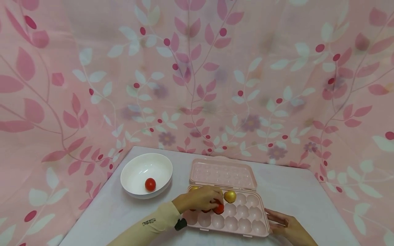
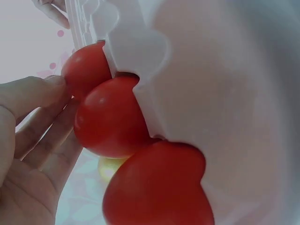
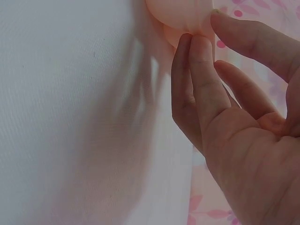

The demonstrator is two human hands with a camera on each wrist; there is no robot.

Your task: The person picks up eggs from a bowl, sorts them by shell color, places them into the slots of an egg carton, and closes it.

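Note:
A pink egg tray [image 1: 243,225] lies on the table with its lid folded back. My left hand [image 1: 201,198] reaches over it, thumb and fingertips on a glossy red egg [image 1: 219,208] in the middle row. Seen from the left wrist, that egg [image 2: 86,70] is the farthest of three in a line, beside a second red egg [image 2: 112,117] and a nearer one [image 2: 157,187]. A gold egg [image 1: 230,196] sits in the back row, another [image 1: 194,188] partly behind the hand. At the tray's right end, my right hand [image 1: 284,225] holds the rim between thumb and fingers.
To the left of the tray stands a white bowl [image 1: 133,177] with one red egg [image 1: 150,184] inside. The open lid [image 1: 223,172] lies behind the tray. A pink floral cloth [image 1: 197,102] hangs along the far edge of the white table [image 1: 283,184].

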